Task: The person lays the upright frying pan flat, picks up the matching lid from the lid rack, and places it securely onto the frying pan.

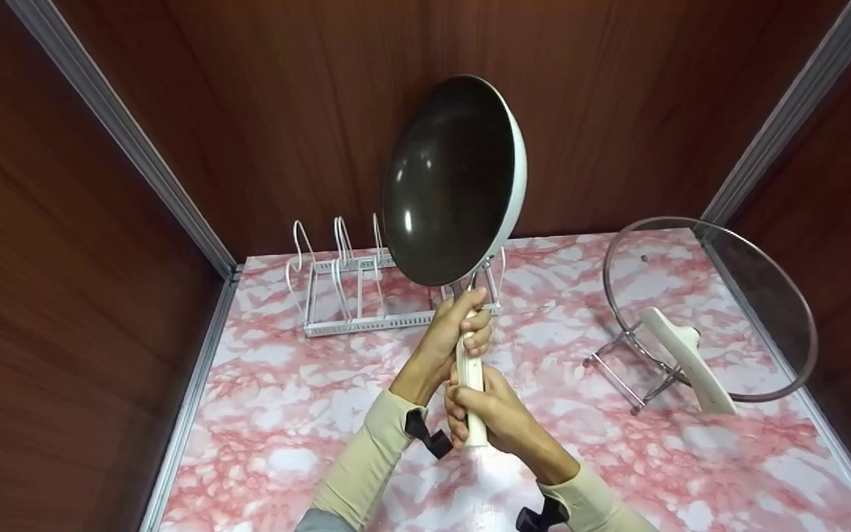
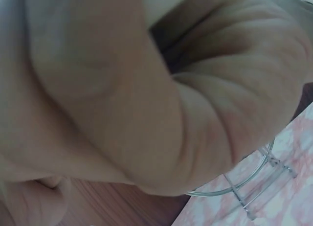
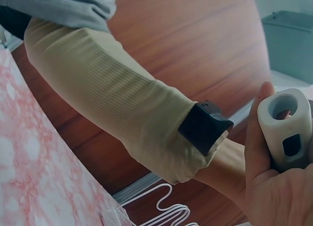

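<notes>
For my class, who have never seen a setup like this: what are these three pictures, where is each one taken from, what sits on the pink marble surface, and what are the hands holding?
No machine here: a person works with bare hands and wears three cameras.

The wide picture comes from the head camera, looking down. Both hands grip the pale handle of a dark frying pan, raised on edge; the left hand is higher, the right hand lower.

On the pink marble surface stand a white wire rack and, to the right, a glass lid leaning in a small stand.

The left wrist camera is so close that it shows mostly blurred skin. The right wrist camera shows the handle's end and the other arm's sleeve.
</notes>
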Motion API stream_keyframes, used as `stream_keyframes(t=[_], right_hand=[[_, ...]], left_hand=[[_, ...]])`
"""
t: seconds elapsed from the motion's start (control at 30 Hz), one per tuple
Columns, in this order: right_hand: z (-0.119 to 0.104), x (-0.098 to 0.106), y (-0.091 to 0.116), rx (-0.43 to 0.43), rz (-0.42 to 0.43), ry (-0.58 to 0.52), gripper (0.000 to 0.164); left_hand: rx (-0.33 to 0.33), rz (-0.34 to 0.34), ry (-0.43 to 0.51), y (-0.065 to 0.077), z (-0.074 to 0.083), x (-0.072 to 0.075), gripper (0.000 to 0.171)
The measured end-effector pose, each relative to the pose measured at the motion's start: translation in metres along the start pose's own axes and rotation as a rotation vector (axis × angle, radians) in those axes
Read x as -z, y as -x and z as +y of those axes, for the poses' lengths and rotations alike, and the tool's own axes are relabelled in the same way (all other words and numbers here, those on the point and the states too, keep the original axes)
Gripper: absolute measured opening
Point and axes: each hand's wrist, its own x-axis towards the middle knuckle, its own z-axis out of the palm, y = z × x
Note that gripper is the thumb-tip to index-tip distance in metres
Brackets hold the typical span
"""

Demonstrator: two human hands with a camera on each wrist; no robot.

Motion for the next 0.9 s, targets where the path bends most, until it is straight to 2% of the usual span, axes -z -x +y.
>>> stream_keyframes(t=[0.4,0.67,0.9], right_hand=[[0.0005,0.0017,-0.0026,-0.031,0.034,0.042,0.008],[-0.0004,0.0016,-0.0034,-0.051,0.048,0.057,0.011],[-0.0010,0.0012,-0.0035,-0.055,0.055,0.076,0.013]], left_hand=[[-0.035,0.070,-0.120,0.0040,-0.0026,0.0034,0.041],[-0.047,0.097,-0.158,0.0059,-0.0030,0.0049,0.042],[-0.035,0.155,-0.222,0.0082,-0.0026,0.0051,0.039]])
